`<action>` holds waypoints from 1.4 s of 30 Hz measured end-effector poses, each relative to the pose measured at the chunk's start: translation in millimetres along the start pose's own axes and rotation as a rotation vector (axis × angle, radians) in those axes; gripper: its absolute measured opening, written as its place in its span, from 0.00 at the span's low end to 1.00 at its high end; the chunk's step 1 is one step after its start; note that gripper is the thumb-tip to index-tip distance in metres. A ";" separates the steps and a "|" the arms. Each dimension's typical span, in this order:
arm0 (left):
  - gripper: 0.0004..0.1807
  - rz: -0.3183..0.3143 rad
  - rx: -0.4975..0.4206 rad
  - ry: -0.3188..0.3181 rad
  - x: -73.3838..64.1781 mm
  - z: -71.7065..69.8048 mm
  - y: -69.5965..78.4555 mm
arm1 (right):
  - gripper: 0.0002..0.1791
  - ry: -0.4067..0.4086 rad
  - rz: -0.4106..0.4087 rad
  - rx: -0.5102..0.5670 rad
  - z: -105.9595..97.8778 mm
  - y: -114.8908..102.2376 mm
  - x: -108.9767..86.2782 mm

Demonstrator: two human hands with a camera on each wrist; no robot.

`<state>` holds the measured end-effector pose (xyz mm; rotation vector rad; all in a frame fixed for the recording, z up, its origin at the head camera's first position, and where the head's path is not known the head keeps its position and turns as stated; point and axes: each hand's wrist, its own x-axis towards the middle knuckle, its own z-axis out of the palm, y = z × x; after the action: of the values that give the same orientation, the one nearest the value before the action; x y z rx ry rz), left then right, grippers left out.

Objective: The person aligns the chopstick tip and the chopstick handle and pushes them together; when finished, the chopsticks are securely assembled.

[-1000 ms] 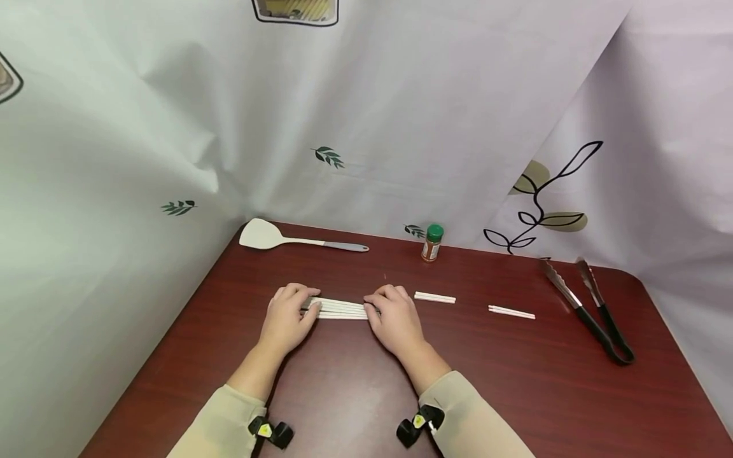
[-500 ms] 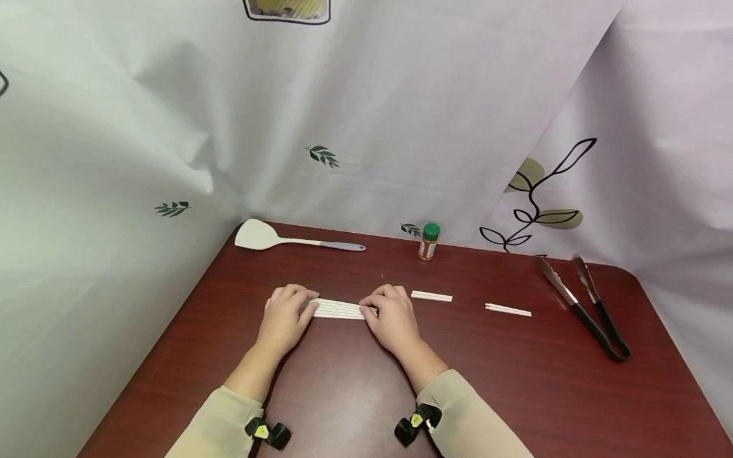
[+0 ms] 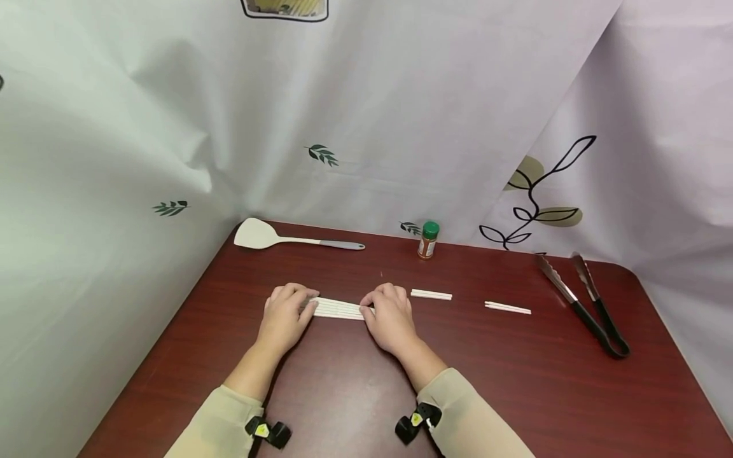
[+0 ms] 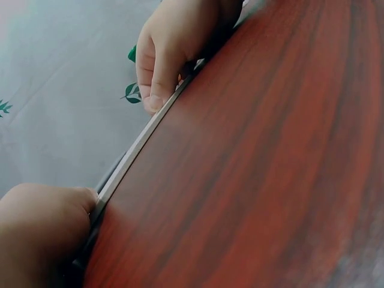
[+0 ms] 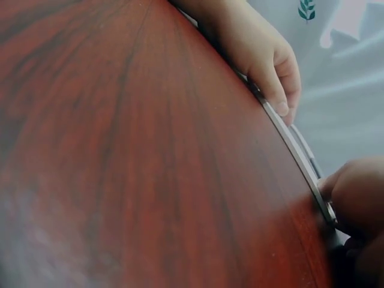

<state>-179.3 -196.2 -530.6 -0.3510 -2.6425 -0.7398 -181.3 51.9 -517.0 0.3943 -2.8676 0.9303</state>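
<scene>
Two hands (image 3: 284, 321) (image 3: 390, 318) pinch opposite ends of a flat row of slim white sticks (image 3: 338, 309) on a dark red wooden table (image 3: 343, 388).
The left hand has thumb and fingers curled about the row's left end, the right hand likewise about its right end, so neither is nearer. The sticks lie side by side between them, long axis running left to right, narrowing slightly rightward. Beyond the right hand, near it, lies a short white stick pair (image 3: 431, 294); a second pair (image 3: 508, 308) rests farther right, before metal tongs with black handles (image 3: 600, 327).
</scene>
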 end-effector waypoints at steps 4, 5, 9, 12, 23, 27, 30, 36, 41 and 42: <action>0.08 0.000 0.001 0.001 0.1 -0.9 0.2 | 0.02 0.000 0.008 -0.001 -0.2 -2.7 -1.0; 0.07 -0.002 0.002 -0.001 0.1 -0.9 0.1 | 0.03 0.001 0.014 0.001 -0.3 -3.3 -1.2; 0.07 -0.011 -0.003 -0.008 1.2 -1.4 0.5 | 0.04 0.004 0.040 0.004 -2.6 -6.2 -1.1; 0.07 -0.015 -0.003 -0.015 2.5 -2.2 1.1 | 0.06 -0.012 0.053 -0.002 -4.7 -7.3 0.1; 0.08 -0.024 -0.005 -0.074 3.2 -3.2 2.2 | 0.07 0.010 0.015 -0.031 -0.9 -4.7 -2.6; 0.06 -0.042 -0.028 -0.063 2.7 -1.9 1.1 | 0.06 0.056 -0.049 -0.064 2.1 -2.7 -3.7; 0.05 -0.051 -0.039 -0.051 1.7 -0.8 0.0 | 0.06 0.091 -0.098 -0.078 3.4 -1.9 -4.2; 0.04 -0.024 -0.067 0.007 0.8 0.7 -1.6 | 0.07 0.166 -0.164 -0.077 3.5 -0.6 -4.7; 0.07 0.038 -0.113 0.109 1.2 1.9 -1.3 | 0.07 0.231 -0.239 -0.044 1.9 1.6 -3.6; 0.08 0.055 -0.120 0.131 1.3 2.3 -1.6 | 0.06 0.238 -0.252 -0.035 1.5 2.2 -3.5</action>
<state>-181.7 -196.1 -532.5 -0.3925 -2.4627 -0.8756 -178.5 53.4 -520.1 0.5821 -2.5440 0.8200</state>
